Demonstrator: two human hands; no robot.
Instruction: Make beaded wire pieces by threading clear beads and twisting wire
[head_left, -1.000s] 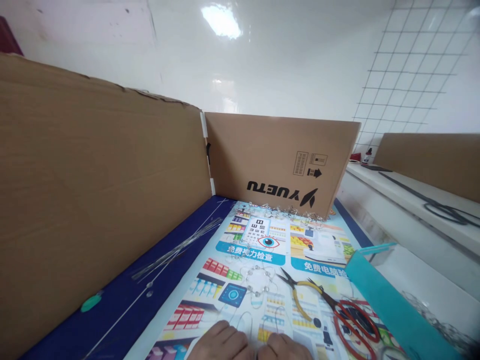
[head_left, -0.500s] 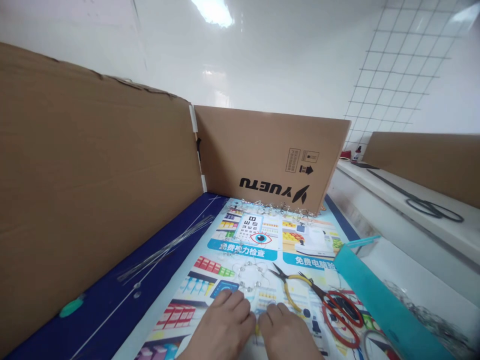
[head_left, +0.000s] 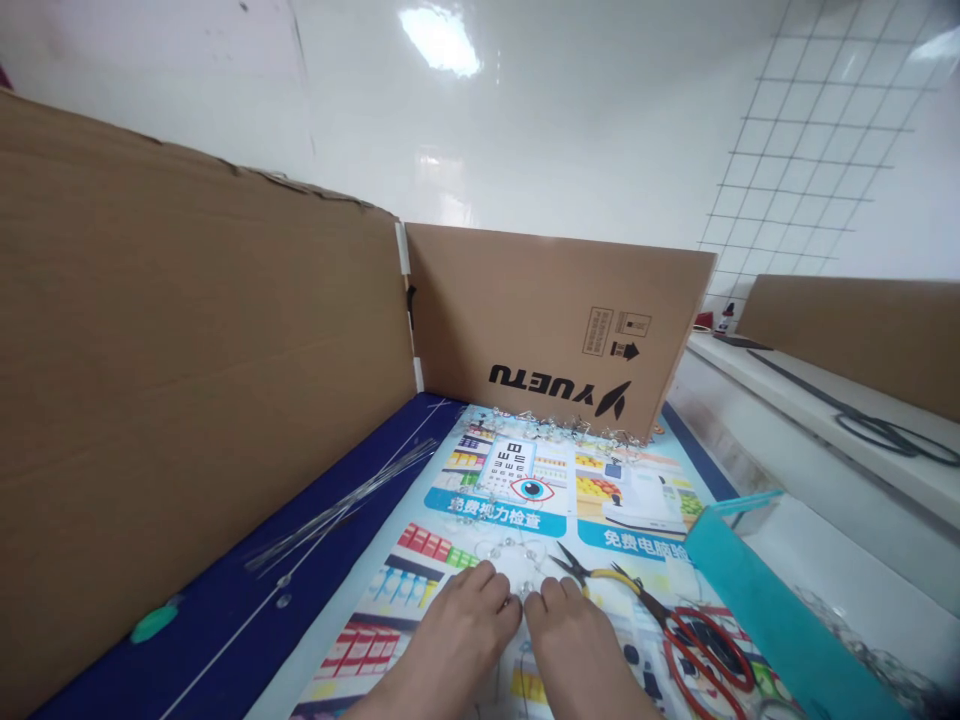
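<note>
My left hand [head_left: 474,615] and my right hand [head_left: 571,630] are close together on the printed mat, fingers curled and fingertips nearly meeting. What they pinch is hidden behind the fingers. A ring of clear beads [head_left: 530,553] lies just beyond them, its near side partly covered by my hands. One clear bead [head_left: 527,588] shows between the fingertips. Yellow-handled pliers [head_left: 600,573] rest to the right of my right hand, their jaws pointing toward the bead ring. Scissors with red handles [head_left: 705,650] lie further right, partly overlapping the pliers.
Cardboard panels [head_left: 555,300] stand at the back and left. Along the back panel's foot lie several clear beaded pieces [head_left: 555,428]. A teal-sided box [head_left: 757,600] of wire-like pieces is at right. Thin clear strips [head_left: 352,500] and a green lump [head_left: 154,622] lie on the left.
Both hands have moved slightly forward, up to the bead ring, and now cover its near side. The whole view has shifted a little.
</note>
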